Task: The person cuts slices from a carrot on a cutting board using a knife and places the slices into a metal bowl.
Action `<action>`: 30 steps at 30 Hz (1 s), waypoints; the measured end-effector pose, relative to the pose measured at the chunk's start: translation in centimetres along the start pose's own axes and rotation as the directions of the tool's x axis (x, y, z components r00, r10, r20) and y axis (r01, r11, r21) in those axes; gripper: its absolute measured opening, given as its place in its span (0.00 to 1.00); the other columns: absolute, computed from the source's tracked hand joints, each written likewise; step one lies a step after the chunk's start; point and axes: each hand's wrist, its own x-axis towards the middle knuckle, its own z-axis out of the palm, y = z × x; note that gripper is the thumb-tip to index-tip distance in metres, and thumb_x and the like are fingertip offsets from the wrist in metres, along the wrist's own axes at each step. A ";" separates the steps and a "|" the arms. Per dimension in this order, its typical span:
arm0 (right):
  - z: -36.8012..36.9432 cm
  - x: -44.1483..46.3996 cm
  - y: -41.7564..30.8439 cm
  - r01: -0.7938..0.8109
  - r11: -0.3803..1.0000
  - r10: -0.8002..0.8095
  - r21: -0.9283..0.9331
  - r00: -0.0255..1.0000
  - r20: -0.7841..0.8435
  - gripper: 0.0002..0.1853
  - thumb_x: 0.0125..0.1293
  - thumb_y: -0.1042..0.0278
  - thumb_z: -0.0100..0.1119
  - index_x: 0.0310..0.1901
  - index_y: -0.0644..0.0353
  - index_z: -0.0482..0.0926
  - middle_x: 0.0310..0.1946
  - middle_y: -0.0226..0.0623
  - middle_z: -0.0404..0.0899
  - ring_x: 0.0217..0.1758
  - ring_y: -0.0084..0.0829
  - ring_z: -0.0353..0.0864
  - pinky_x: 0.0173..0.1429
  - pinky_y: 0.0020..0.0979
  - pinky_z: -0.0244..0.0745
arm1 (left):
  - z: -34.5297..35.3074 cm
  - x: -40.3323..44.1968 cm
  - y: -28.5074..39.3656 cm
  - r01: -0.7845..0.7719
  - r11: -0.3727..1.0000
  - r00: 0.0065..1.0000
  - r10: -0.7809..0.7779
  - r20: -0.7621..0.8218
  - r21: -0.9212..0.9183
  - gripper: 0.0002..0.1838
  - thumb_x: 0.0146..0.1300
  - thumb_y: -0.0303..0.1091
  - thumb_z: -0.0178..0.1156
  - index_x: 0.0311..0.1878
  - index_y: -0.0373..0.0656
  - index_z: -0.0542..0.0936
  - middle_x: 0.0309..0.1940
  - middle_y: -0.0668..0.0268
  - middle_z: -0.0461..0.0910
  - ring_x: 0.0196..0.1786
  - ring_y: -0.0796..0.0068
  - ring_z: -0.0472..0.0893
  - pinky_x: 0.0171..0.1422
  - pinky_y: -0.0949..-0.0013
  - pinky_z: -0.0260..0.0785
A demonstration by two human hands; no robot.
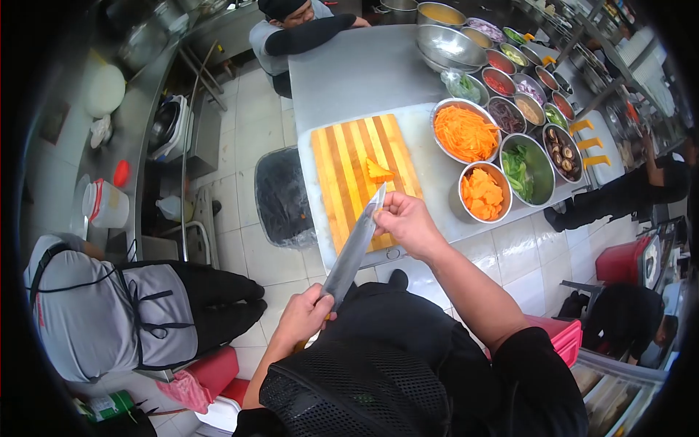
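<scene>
The knife point(353, 255) is held over the near edge of the board point(336, 167), its long axis running from near left to far right, tip pointing away from the person. The left hand point(306, 315) is closed round the handle. The right hand point(408, 224) has thumb and fingers pinched at the blade near the tip; whether they hold a scrap as well cannot be told.

The orange piece point(378, 172), apparently carrot, lies on the board just beyond the tip. From the right fingers it lies ahead and slightly to the left; the right hand is clearly the nearer. Its long axis appears to slant from far left to near right. The tip and right fingers stand on the direct line between the person and the piece.

The board rests on a white slab point(429, 175) on the tabletop point(349, 73). To the right, apart from the board, stand bowls of shreds point(464, 132), slices point(482, 194) and greens point(518, 164). A lined bin point(284, 197) stands left of the tabletop. A co-worker point(269, 36) leans on the far edge.
</scene>
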 end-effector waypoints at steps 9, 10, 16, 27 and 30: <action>-0.3 0.5 1.3 -0.089 0.995 0.086 -0.048 0.995 -0.048 0.14 0.74 0.80 0.54 0.58 0.71 0.80 0.48 0.43 0.88 0.45 0.28 0.89 0.54 0.29 0.85 | -1.6 -0.9 -2.7 -0.024 0.939 0.991 -0.022 -0.131 -0.343 0.14 0.78 0.36 0.54 0.50 0.33 0.79 0.30 0.59 0.86 0.28 0.76 0.84 0.31 0.70 0.76; -0.1 0.5 1.6 -0.082 0.993 0.078 -0.081 0.995 -0.055 0.15 0.75 0.80 0.52 0.60 0.72 0.79 0.49 0.43 0.88 0.47 0.29 0.89 0.56 0.29 0.85 | -2.0 -1.0 -2.7 -0.027 0.940 0.990 -0.022 -0.139 -0.340 0.14 0.78 0.36 0.53 0.50 0.32 0.79 0.31 0.59 0.85 0.28 0.76 0.83 0.30 0.71 0.76; 4.1 3.3 -1.3 0.128 0.888 -0.085 -0.442 0.990 0.114 0.22 0.76 0.77 0.54 0.69 0.72 0.74 0.65 0.51 0.82 0.64 0.34 0.87 0.65 0.31 0.82 | -2.9 -1.2 -4.2 -0.040 0.924 0.970 -0.054 -0.236 -0.379 0.13 0.79 0.36 0.51 0.47 0.33 0.77 0.30 0.58 0.85 0.25 0.75 0.81 0.30 0.70 0.75; 4.9 9.0 -6.3 0.310 0.428 -0.455 -0.849 0.886 0.094 0.22 0.72 0.64 0.67 0.64 0.63 0.82 0.62 0.51 0.83 0.65 0.53 0.81 0.73 0.44 0.74 | -4.1 -2.0 -7.6 -0.028 0.902 0.948 -0.112 -0.297 -0.431 0.12 0.77 0.36 0.54 0.45 0.35 0.78 0.28 0.60 0.84 0.22 0.78 0.78 0.29 0.70 0.73; -1.2 6.7 -5.3 0.007 0.397 -0.392 -0.918 0.905 -0.163 0.21 0.68 0.63 0.71 0.58 0.66 0.84 0.60 0.56 0.83 0.65 0.54 0.82 0.70 0.45 0.76 | -4.2 -1.8 -7.3 0.021 0.919 0.960 -0.129 -0.249 -0.393 0.12 0.77 0.36 0.55 0.45 0.34 0.78 0.28 0.60 0.85 0.22 0.78 0.78 0.29 0.70 0.73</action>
